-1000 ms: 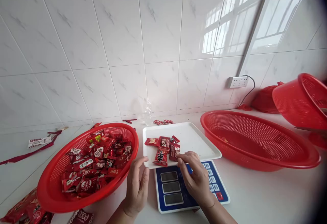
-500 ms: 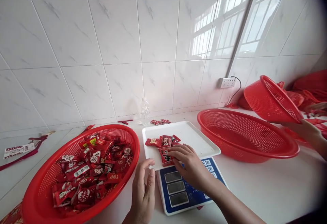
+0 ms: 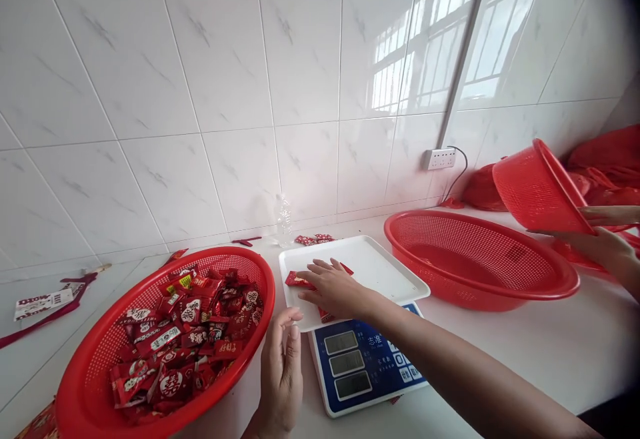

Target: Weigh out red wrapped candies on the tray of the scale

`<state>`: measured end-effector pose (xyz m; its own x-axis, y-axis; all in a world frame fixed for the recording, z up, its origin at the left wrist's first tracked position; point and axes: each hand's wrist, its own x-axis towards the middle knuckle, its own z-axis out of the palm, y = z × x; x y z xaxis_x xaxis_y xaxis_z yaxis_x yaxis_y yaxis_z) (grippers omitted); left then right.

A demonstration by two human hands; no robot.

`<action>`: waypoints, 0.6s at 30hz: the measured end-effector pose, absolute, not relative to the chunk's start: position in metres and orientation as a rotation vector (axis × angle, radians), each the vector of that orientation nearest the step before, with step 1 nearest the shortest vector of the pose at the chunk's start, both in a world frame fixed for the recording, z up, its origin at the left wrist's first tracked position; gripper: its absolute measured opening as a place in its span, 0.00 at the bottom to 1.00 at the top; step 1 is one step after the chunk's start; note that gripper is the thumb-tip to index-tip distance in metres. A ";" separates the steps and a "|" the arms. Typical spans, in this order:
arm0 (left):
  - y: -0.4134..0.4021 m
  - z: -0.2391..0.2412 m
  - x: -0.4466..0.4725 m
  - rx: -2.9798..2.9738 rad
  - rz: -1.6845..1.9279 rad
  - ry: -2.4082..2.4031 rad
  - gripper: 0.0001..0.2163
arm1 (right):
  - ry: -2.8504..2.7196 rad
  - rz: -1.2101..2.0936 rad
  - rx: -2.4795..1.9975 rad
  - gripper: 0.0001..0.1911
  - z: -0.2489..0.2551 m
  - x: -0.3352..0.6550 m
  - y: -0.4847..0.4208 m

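Right hand (image 3: 336, 289) flat on sweets (image 3: 299, 280) under my spread fingers, tray (image 3: 385, 272) beneath, left hand (image 3: 281, 372) open, empty, just beside.

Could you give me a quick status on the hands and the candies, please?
Right hand flat over candies on tray. Left hand open at tray's near edge. Co-worker's hands hold a tilted basket far right, apart.

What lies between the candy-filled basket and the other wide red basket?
In the head view, the white tray on the blue scale, with the right hand flat on its candy packets.
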<state>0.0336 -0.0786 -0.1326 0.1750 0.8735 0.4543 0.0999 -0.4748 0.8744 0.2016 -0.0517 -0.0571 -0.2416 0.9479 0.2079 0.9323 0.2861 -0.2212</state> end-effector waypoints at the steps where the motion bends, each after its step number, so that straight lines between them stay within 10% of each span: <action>1: -0.078 -0.133 0.034 1.735 1.369 0.934 0.20 | -2.276 0.090 -1.725 0.21 -0.057 0.199 -0.048; 18: -0.079 -0.130 0.033 1.776 1.328 0.973 0.21 | -2.324 0.193 -1.531 0.11 -0.040 0.221 -0.051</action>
